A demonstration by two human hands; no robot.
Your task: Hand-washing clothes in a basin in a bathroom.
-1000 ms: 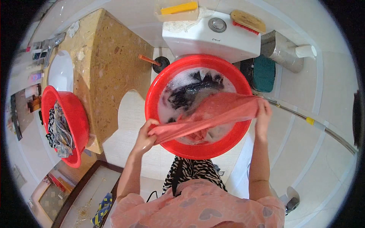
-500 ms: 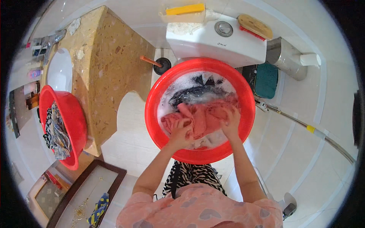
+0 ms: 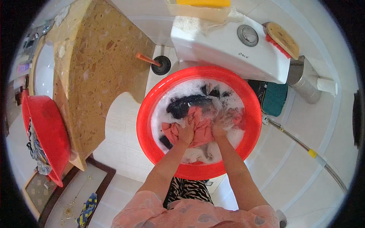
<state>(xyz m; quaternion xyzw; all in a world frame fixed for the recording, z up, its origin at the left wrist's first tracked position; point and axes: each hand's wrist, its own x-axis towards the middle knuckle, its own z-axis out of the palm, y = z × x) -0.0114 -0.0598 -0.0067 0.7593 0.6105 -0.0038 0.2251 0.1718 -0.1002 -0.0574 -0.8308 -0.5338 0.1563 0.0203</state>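
Observation:
A wide red basin (image 3: 143,125) holds sudsy water and soaking clothes. Spread across its middle is a wet pink garment (image 3: 201,133), bunched between my hands. My left hand (image 3: 186,133) grips the cloth on its left side, fingers pressed into the folds. My right hand (image 3: 219,131) closes on the right side of the garment, its fingertips partly sunk in suds. Beyond the pink cloth floats a dark garment (image 3: 182,106). A whitish cloth (image 3: 194,155) lies in the water close to the near rim.
Behind the basin stands a white toilet tank (image 3: 216,41), with a wooden scrubbing brush (image 3: 283,40) on it. A plunger (image 3: 161,65) stands beside the stone counter (image 3: 110,57). Another red basin with clothes (image 3: 47,129) is at the left. A metal pole (image 3: 294,138) slants along the right.
Both hands have pushed lower into the water and come closer together, gathering the pink garment inward. The view has shifted, so the surroundings sit differently.

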